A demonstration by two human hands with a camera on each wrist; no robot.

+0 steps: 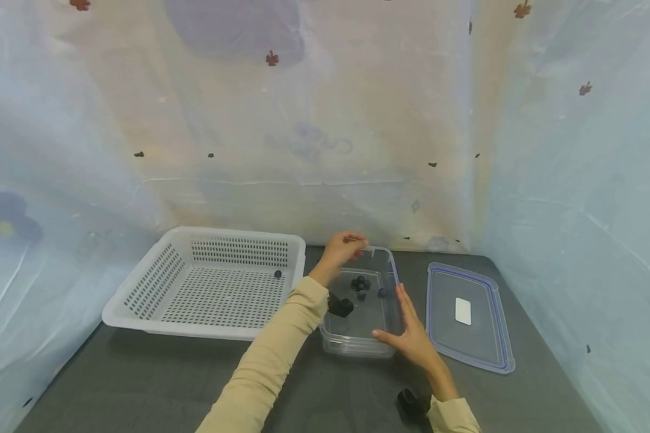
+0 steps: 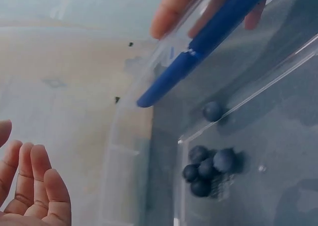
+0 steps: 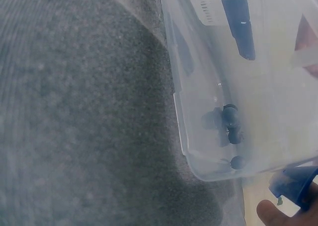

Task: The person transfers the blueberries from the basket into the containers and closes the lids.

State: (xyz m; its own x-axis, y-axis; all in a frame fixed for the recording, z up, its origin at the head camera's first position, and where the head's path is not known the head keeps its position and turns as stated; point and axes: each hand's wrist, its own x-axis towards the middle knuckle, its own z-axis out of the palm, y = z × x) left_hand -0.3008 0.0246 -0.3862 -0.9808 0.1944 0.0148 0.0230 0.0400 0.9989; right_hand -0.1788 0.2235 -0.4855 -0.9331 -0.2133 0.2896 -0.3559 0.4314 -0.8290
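Observation:
A clear plastic container point(image 1: 357, 346) stands at mid-table with several blueberries point(image 1: 360, 282) inside, most clustered at its far part. My left hand point(image 1: 342, 251) hovers above its far left part, fingers slightly bent and holding nothing; the left wrist view shows that hand point(image 2: 37, 188) with bare fingertips. Against the container's right side rests my right hand point(image 1: 411, 340), fingers stretched along the outer wall, thumb spread towards the near corner. A blue strip point(image 2: 171, 79) runs along the container's rim. One blueberry point(image 1: 278, 273) lies in a white slotted basket point(image 1: 124, 322) on the left.
A clear lid point(image 1: 468, 358) with a blue edge and white label lies flat right of the container. Dark wrist devices point(image 1: 411, 406) sit at both wrists. The grey-covered table point(image 1: 195, 385) is enclosed by patterned plastic sheeting point(image 1: 325, 150) at the back and sides.

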